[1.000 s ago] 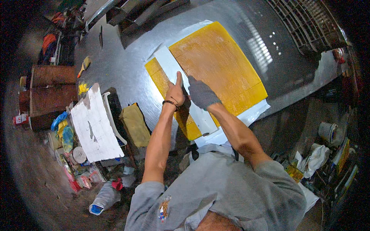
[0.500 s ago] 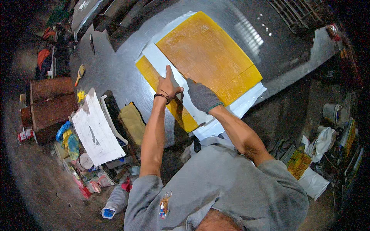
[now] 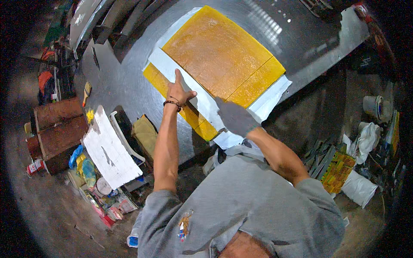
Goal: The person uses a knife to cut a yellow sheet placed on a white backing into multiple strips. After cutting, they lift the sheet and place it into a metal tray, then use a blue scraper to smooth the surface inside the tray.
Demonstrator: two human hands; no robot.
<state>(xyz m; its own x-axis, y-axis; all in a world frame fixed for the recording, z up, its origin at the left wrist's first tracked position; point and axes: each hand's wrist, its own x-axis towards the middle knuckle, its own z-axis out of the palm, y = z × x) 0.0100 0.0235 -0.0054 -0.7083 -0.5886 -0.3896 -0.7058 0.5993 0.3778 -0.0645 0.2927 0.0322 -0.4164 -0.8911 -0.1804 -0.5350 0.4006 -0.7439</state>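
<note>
Left hand [image 3: 177,92] splayed on white strip [image 3: 165,62]. Right gloved hand [image 3: 238,118] curled, can't tell what it grips; yellow sheet [image 3: 223,51] just beyond.

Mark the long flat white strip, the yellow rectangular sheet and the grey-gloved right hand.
Long flat white strip [image 3: 206,105], head view: middle stretch.
Yellow rectangular sheet [image 3: 220,53], head view: broad section's middle.
Grey-gloved right hand [image 3: 237,117], head view: its back.
</note>
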